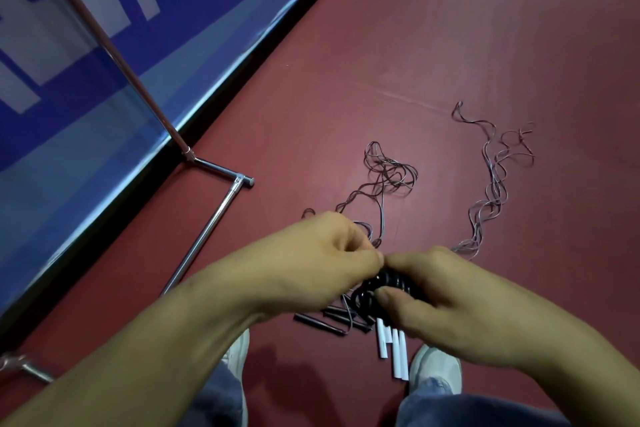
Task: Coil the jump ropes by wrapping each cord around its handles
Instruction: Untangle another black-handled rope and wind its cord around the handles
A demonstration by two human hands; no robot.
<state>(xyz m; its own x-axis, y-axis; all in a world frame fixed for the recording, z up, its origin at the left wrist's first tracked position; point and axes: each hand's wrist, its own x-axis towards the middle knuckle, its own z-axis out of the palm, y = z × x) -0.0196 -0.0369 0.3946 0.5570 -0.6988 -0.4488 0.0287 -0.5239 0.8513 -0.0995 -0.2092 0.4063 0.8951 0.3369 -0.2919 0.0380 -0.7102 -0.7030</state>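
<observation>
My right hand [446, 305] grips a pair of handles wound with a black cord coil [379, 284], thumb pressed on the windings. My left hand [322, 260] pinches the cord right beside the coil, fingertips meeting my right hand. Below my hands, on the red floor, lie several black handles [329, 321] and white handles [393, 347]. A loose dark cord tangle [388, 177] spreads on the floor beyond my left hand. A second loose cord [495, 184] snakes away to the right.
A chrome rack frame [214, 218] stands on the floor at left, in front of a blue and white banner [104, 45] with a black base strip. My two white shoes [436, 371] are at the bottom, beside the white handles.
</observation>
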